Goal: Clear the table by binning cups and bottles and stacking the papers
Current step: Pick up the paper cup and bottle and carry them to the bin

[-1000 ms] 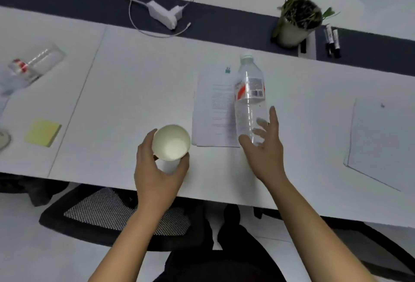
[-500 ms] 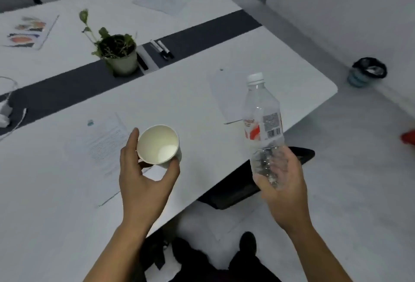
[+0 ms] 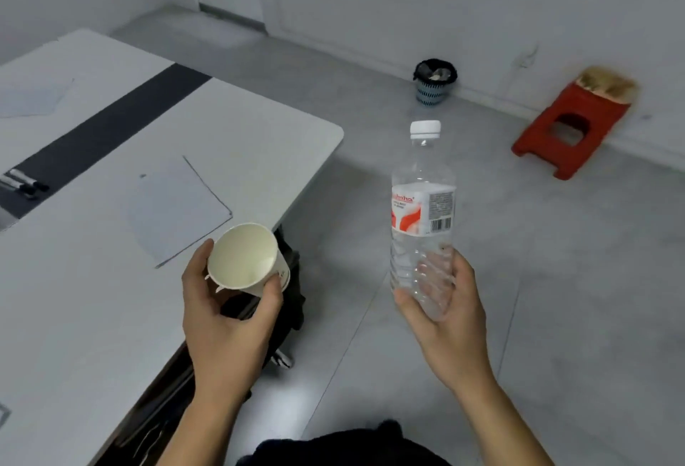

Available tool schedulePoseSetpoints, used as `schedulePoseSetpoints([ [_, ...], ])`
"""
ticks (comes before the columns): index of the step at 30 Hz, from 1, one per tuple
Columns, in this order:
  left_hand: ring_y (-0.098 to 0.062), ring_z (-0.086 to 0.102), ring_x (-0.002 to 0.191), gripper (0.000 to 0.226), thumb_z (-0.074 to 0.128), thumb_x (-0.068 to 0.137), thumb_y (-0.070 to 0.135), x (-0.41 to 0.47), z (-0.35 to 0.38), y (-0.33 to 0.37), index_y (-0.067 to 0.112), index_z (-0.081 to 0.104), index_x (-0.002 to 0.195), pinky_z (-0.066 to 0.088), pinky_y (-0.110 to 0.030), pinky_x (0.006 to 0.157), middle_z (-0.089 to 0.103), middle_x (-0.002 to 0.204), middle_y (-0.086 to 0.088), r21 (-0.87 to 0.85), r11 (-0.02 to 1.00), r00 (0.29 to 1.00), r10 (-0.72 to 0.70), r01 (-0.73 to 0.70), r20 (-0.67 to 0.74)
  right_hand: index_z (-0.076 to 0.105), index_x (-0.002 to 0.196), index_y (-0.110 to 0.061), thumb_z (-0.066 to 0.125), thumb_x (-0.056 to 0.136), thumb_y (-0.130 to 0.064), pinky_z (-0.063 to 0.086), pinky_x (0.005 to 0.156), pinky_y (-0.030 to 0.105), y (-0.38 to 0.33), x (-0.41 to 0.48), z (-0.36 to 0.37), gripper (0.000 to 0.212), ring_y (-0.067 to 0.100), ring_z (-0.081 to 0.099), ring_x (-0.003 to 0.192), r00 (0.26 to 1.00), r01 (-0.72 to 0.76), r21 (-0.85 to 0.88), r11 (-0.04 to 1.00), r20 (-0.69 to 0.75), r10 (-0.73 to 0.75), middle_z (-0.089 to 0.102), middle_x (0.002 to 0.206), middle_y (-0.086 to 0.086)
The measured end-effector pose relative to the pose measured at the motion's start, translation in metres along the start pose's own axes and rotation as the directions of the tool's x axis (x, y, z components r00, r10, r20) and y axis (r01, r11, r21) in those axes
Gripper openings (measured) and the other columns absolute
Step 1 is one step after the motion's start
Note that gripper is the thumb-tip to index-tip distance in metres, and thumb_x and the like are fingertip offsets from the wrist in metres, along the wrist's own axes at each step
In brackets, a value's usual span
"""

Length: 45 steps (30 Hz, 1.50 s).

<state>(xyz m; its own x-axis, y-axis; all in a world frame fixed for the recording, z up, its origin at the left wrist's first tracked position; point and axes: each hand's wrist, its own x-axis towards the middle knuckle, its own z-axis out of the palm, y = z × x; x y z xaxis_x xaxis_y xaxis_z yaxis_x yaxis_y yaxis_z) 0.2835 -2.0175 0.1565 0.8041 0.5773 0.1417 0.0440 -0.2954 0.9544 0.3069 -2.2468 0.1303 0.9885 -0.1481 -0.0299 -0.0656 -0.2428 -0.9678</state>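
The paper cup and the clear bottle have come up off the counter; the left hand has its fingers wrapped round the cup and the right hand round the bottle's bottom. The view has swung toward the little bin by the far wall, so binning looks next. A sheet of paper lies near the counter's right edge, not stacked yet, and a red stool sits on the grey floor.
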Motion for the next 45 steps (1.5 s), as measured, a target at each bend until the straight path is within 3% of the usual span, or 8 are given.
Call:
schedulePoseSetpoints([
  [3, -0.003, 0.06, 0.113, 0.083, 0.075, 0.062, 0.049, -0.002, 0.055, 0.017, 0.038, 0.042, 0.137, 0.047, -0.026, 0.095, 0.05, 0.124, 0.037, 0.007, 1.0, 0.999, 0.005, -0.005, 0.049, 0.043, 0.14, -0.028, 0.083, 0.078, -0.022, 0.051, 0.1, 0.029, 0.005, 0.038, -0.046, 0.075, 0.004, 0.062, 0.117, 0.999, -0.028, 0.041, 0.999, -0.033, 0.03, 0.06, 0.13, -0.012],
  [7, -0.002, 0.058, 0.115, 0.083, 0.076, 0.067, 0.037, 0.014, 0.116, 0.026, 0.037, 0.04, 0.142, 0.043, -0.009, 0.086, 0.049, 0.135, 0.024, 0.006, 1.0, 0.998, -0.014, 0.013, 0.061, 0.045, 0.137, -0.029, 0.078, 0.073, -0.032, 0.054, 0.095, 0.028, 0.015, 0.1, -0.084, 0.072, 0.003, 0.063, 0.115, 0.996, -0.044, 0.06, 0.997, -0.074, 0.049, 0.062, 0.128, -0.012],
  [12, 0.003, 0.061, 0.103, 0.081, 0.083, 0.07, 0.023, 0.054, 0.204, 0.013, 0.034, 0.044, 0.14, 0.044, -0.002, 0.073, 0.058, 0.121, 0.024, -0.029, 0.999, 0.992, -0.035, 0.039, 0.119, 0.047, 0.134, -0.035, 0.083, 0.077, -0.024, 0.052, 0.095, 0.027, 0.052, 0.193, -0.106, 0.068, -0.004, 0.062, 0.111, 0.991, -0.099, 0.022, 0.995, -0.093, 0.101, 0.063, 0.121, -0.021],
  [17, -0.003, 0.061, 0.11, 0.071, 0.077, 0.064, 0.045, 0.135, 0.324, 0.011, 0.05, 0.046, 0.128, 0.047, -0.01, 0.087, 0.059, 0.126, 0.016, -0.082, 0.996, 0.984, -0.028, 0.044, 0.178, 0.048, 0.132, -0.037, 0.084, 0.075, -0.026, 0.053, 0.092, 0.025, 0.066, 0.31, -0.142, 0.068, -0.004, 0.063, 0.109, 0.978, -0.14, -0.039, 0.989, -0.163, 0.132, 0.063, 0.123, -0.016],
  [22, -0.012, 0.061, 0.111, 0.08, 0.075, 0.066, 0.046, 0.235, 0.45, 0.066, 0.027, 0.045, 0.138, 0.05, -0.022, 0.09, 0.055, 0.131, 0.012, -0.107, 0.991, 0.951, 0.105, -0.077, 0.289, 0.051, 0.132, -0.029, 0.083, 0.076, -0.023, 0.048, 0.076, 0.003, 0.03, 0.43, -0.193, 0.065, -0.012, 0.063, 0.097, 0.958, -0.112, -0.066, 0.991, -0.271, 0.091, 0.066, 0.115, -0.018],
  [28, -0.02, 0.06, 0.113, 0.081, 0.074, 0.07, 0.043, 0.325, 0.577, 0.113, 0.022, 0.042, 0.141, 0.049, -0.028, 0.091, 0.054, 0.133, 0.001, -0.134, 0.971, 0.894, 0.233, -0.195, 0.383, 0.049, 0.136, -0.028, 0.079, 0.079, -0.027, 0.053, 0.083, 0.02, 0.027, 0.553, -0.226, 0.065, -0.002, 0.066, 0.101, 0.924, -0.108, -0.012, 0.994, -0.371, 0.096, 0.066, 0.116, -0.016],
  [36, -0.015, 0.063, 0.106, 0.078, 0.073, 0.063, 0.05, 0.42, 0.752, 0.102, 0.04, 0.043, 0.135, 0.046, -0.007, 0.079, 0.055, 0.129, 0.013, -0.072, 0.985, 0.899, 0.172, -0.157, 0.403, 0.045, 0.128, -0.036, 0.073, 0.069, -0.051, 0.051, 0.07, 0.005, 0.088, 0.752, -0.248, 0.067, -0.011, 0.064, 0.095, 0.917, -0.171, 0.038, 0.985, -0.359, 0.173, 0.062, 0.114, -0.019],
  [45, -0.02, 0.06, 0.113, 0.08, 0.073, 0.067, 0.045, 0.577, 0.932, 0.174, 0.027, 0.043, 0.139, 0.052, -0.022, 0.088, 0.053, 0.134, 0.005, -0.057, 0.978, 0.932, 0.21, -0.203, 0.295, 0.045, 0.136, -0.026, 0.079, 0.078, -0.044, 0.056, 0.077, 0.013, 0.057, 1.035, -0.293, 0.07, -0.003, 0.066, 0.098, 0.971, -0.107, 0.008, 0.994, -0.214, 0.106, 0.062, 0.12, -0.013],
])
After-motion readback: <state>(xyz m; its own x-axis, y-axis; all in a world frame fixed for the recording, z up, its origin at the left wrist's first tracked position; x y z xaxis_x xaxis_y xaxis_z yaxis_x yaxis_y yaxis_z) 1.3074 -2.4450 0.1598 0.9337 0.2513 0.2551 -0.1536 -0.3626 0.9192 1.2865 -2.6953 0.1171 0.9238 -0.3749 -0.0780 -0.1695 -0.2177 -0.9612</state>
